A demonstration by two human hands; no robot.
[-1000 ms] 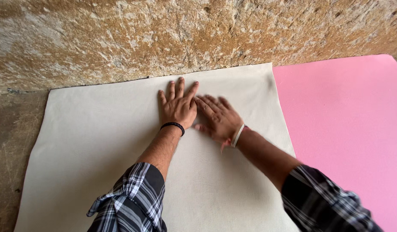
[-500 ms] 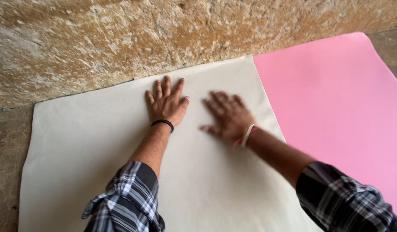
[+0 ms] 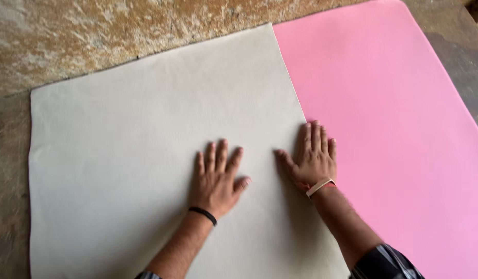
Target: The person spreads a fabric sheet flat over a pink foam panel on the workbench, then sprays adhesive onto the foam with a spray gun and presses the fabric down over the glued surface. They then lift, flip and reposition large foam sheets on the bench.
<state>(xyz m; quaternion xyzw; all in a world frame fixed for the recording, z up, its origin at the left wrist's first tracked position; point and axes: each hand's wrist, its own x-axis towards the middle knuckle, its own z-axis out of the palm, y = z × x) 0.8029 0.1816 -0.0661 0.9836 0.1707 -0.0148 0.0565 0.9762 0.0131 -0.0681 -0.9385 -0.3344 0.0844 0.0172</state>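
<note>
Both hands are lying flat on a large cream-coloured sheet of fabric (image 3: 146,129) spread over a worn stone floor (image 3: 6,170).

The cream sheet is lying flat, its far edge running beside a rough, mottled brown stone wall (image 3: 94,36) and its right edge meeting a large pink sheet with rounded corners (image 3: 394,113). The left hand (image 3: 217,181) is resting palm down near the middle of the cream sheet, fingers spread and released, grasping nothing; a black band (image 3: 203,215) is circling its wrist. The right hand (image 3: 314,157) is pressing flat across the seam, thumb on the cream sheet and fingertips reaching onto the pink one, likewise open and holding nothing. A pale band (image 3: 320,187) is sitting on that wrist, and a dark checked sleeve (image 3: 386,266) is showing at the lower edge.
</note>
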